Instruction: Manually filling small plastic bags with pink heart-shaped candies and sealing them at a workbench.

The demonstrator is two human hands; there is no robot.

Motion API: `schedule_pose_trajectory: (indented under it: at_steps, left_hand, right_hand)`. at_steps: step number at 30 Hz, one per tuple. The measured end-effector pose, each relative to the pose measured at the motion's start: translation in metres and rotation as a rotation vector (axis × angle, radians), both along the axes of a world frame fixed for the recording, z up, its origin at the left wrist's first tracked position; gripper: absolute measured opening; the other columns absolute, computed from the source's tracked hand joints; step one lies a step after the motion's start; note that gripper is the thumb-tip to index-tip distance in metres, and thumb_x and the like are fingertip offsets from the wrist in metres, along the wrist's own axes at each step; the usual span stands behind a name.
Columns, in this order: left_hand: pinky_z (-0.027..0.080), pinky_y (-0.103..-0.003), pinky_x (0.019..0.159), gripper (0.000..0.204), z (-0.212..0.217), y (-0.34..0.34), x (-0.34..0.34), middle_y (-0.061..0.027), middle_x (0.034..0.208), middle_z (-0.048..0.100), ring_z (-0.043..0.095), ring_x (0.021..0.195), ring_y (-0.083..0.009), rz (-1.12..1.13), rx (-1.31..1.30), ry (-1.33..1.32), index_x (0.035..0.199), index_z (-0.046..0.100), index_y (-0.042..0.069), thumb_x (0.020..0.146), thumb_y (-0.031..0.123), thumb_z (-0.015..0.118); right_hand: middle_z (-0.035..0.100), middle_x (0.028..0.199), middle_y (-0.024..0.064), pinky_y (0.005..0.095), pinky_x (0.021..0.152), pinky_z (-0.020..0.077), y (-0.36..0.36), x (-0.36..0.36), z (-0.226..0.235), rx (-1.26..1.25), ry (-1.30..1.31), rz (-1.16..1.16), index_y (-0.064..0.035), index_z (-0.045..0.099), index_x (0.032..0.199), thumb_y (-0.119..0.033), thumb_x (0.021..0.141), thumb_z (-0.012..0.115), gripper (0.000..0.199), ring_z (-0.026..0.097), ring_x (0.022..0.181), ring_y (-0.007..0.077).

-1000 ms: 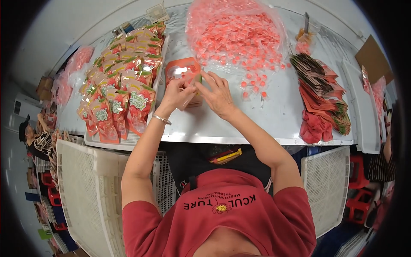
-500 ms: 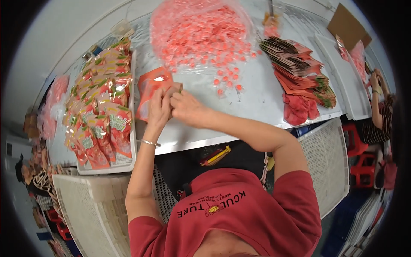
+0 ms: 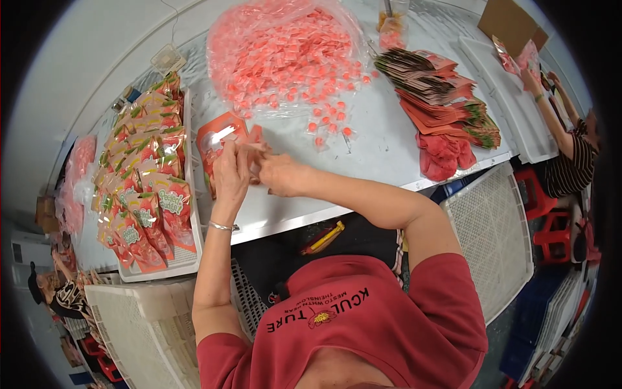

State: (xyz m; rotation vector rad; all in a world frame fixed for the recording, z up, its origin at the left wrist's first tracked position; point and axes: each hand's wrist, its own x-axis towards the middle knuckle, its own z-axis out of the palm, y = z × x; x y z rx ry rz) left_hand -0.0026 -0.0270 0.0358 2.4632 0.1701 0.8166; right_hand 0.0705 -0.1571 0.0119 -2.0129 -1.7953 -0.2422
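Both my hands meet over the table, their fingers closed on a small pink-orange pouch. My left hand grips its left side. My right hand pinches the right side, and my fingers hide much of the pouch. Just beyond my left hand, a flat orange-red pouch with a shiny window lies on the table. Further off is a big clear bag of small wrapped pink-red pieces, several of them spilled toward me. A stack of flat pouches lies to the right, a crumpled red cloth at its near end.
A white tray of filled pouches stands at the left. White crates are stacked below it, and another white crate leans at the right. The table's front edge runs before me. A co-worker's arm reaches over a white tray.
The pouch in my hands now stands up more above my fingers and looks bent. The whole view has shifted slightly. At the right, the co-worker's arm has reached up to a pink bag.
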Motion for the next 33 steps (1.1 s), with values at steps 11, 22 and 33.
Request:
schedule_pose_trajectory:
  at_steps: [11,22,33]
  left_hand:
    - [0.034,-0.028,0.054,0.017,0.008,0.02,-0.025,-0.0061,0.064,0.04,0.036,0.061,-0.0118,0.057,-0.274,-0.134,0.078,0.041,0.0,0.091,0.01,0.047]
    - [0.025,-0.021,0.058,0.025,0.031,-0.006,-0.059,0.0056,0.069,0.03,0.026,0.065,-0.0047,0.051,-0.507,-0.156,0.073,0.038,0.008,0.094,0.018,0.048]
    - [0.024,-0.02,0.056,0.026,0.02,-0.014,-0.05,0.0061,0.069,0.031,0.027,0.064,-0.0039,-0.008,-0.637,-0.124,0.073,0.039,0.008,0.093,0.02,0.05]
  right_hand:
    - [0.06,0.098,0.0125,0.0376,0.075,0.0493,-0.05,0.057,-0.005,0.523,1.04,-0.166,-0.0051,0.064,0.098,-0.021,0.077,0.067,0.026,0.06,0.091,0.025]
    - [0.052,0.114,0.0072,0.0467,0.084,0.038,-0.076,0.061,-0.099,0.102,0.133,-0.582,-0.0104,0.058,0.101,-0.024,0.074,0.066,0.032,0.045,0.108,0.0283]
    - [0.058,0.104,0.0104,0.0405,0.081,0.0442,-0.149,0.152,-0.123,0.195,0.308,-0.527,-0.0041,0.062,0.097,-0.001,0.078,0.052,0.022,0.053,0.095,0.0328]
